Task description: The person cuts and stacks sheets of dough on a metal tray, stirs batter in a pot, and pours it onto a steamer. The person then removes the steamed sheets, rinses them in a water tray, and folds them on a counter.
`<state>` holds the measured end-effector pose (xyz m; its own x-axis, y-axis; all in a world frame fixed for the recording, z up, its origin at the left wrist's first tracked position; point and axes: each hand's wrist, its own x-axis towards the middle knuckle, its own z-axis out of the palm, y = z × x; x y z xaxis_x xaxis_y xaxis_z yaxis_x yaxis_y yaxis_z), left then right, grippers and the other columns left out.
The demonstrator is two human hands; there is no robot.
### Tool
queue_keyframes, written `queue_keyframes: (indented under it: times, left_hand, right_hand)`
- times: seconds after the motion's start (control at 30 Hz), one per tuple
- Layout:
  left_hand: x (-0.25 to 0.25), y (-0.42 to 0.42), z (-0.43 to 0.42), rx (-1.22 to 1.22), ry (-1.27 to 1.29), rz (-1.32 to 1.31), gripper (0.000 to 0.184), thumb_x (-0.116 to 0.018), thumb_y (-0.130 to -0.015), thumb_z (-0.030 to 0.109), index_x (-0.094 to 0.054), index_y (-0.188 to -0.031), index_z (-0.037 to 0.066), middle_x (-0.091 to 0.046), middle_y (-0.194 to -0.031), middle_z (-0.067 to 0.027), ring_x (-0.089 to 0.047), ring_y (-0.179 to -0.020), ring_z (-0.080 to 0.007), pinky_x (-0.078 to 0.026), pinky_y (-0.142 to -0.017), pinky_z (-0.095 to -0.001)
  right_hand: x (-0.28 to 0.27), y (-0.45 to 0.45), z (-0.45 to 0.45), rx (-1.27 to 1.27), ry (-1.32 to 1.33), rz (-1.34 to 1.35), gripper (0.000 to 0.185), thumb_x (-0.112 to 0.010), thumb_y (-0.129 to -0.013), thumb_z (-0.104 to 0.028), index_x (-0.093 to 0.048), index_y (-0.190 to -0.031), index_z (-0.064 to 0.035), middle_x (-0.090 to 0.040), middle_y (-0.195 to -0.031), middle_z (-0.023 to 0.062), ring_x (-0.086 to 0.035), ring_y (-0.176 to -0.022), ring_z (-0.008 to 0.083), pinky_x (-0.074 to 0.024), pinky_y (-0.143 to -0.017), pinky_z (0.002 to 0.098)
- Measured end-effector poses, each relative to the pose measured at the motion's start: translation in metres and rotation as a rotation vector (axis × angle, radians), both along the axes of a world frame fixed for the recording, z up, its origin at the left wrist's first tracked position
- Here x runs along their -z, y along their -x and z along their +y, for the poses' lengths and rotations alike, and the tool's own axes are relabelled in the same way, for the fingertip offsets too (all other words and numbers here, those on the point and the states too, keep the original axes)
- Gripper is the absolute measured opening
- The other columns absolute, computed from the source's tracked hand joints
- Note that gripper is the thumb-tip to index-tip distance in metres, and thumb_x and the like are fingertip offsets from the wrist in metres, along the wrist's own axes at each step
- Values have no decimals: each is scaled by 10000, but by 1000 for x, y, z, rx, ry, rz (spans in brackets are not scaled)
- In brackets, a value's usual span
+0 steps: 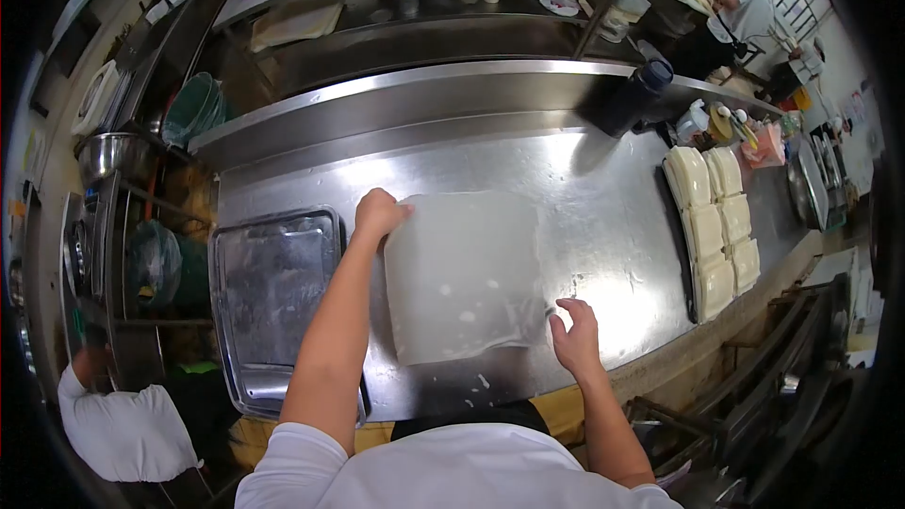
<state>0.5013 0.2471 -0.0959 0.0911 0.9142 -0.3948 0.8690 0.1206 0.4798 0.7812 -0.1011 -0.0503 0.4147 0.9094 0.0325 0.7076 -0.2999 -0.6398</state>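
Observation:
A pale, semi-transparent square sheet [462, 264] lies flat on the steel table [603, 188], with a few white spots on its lower half. Whether it is plastic or something else I cannot tell. My left hand [379, 214] is closed at the sheet's upper left corner, pinching its edge. Just off the sheet's lower right side, my right hand [575, 335] hovers with thumb and fingers apart and nothing in it. An oblong metal tray [278, 292] sits left of the sheet, under my left forearm.
Several pale, lidded-looking boxes [712, 226] stand in two rows on the right. A dark bottle [641, 94] is at the back right, near a pink packet [765, 146]. Shelving runs behind. One person [132, 429] is at lower left; others [745, 14] are at upper right.

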Motion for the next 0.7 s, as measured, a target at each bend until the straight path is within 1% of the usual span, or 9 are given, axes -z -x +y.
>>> queue_keyframes:
  times: [0.03,0.13,0.23,0.4,0.43,0.47,0.53,0.63,0.7]
  left_hand:
    - [-6,0,3,60,46,62,398,-839,-796,384,-781,-906,6,-770,-981,-194,-744,-951,-323,-568,-874,-413]
    - [-8,3,13,48,171,51,361,-853,-784,372,-797,-862,24,-777,-936,-177,-751,-911,-310,-574,-847,-404]
    - [-8,14,7,94,-18,-53,344,-843,-797,347,-809,-964,48,-780,-906,-160,-751,-837,-285,-574,-793,-388]
    - [-46,15,-20,59,-92,-152,260,-805,-842,311,-812,-939,70,-769,-861,-151,-739,-820,-299,-567,-776,-408]
    - [-54,15,-25,49,-105,-165,239,-796,-850,301,-812,-934,78,-766,-853,-148,-735,-819,-304,-565,-775,-414]
    - [-60,16,-28,40,-97,-180,247,-801,-851,308,-813,-937,77,-765,-841,-145,-733,-790,-290,-562,-751,-403]
    - [-67,16,-33,21,-81,-211,263,-813,-853,322,-813,-942,74,-764,-818,-139,-729,-733,-262,-557,-703,-383]
    - [-71,19,-36,2,-97,-263,244,-811,-859,294,-811,-947,67,-755,-780,-126,-702,-678,-226,-539,-661,-358]
    - [-71,23,-35,9,-119,-285,232,-811,-859,279,-811,-950,66,-752,-773,-124,-689,-669,-208,-532,-653,-349]
  right_hand:
    - [1,0,7,-19,-9,-5,282,-710,-864,-84,-673,-1133,-8,-671,-1146,201,-613,-1119,393,-489,-986,457]
    - [-2,4,43,-95,-26,-21,289,-702,-867,-92,-674,-1145,-17,-663,-1149,195,-600,-1127,399,-484,-984,460]
    - [-12,7,103,-190,-32,-24,308,-702,-873,-117,-677,-1163,-15,-664,-1145,205,-605,-1128,407,-487,-985,460]
    - [-22,29,231,-333,73,101,425,-706,-861,-188,-671,-1248,-16,-676,-1213,224,-633,-1135,404,-506,-982,469]
    - [-16,36,256,-395,83,136,454,-711,-845,-189,-669,-1265,-21,-681,-1230,226,-640,-1137,402,-504,-993,473]
    - [-6,44,279,-457,93,173,484,-715,-829,-190,-667,-1282,-25,-687,-1246,227,-647,-1139,401,-503,-1004,478]
    - [10,61,318,-674,141,68,495,-681,-811,-131,-673,-1291,-12,-672,-1309,229,-697,-1073,336,-569,-883,398]
    - [8,86,353,-855,562,91,454,-623,-755,-54,-722,-1197,-32,-735,-1126,204,-731,-826,340,-594,-705,460]
    - [-5,89,360,-830,834,-37,427,-599,-739,-18,-736,-1144,-21,-742,-1043,197,-719,-735,312,-581,-619,435]
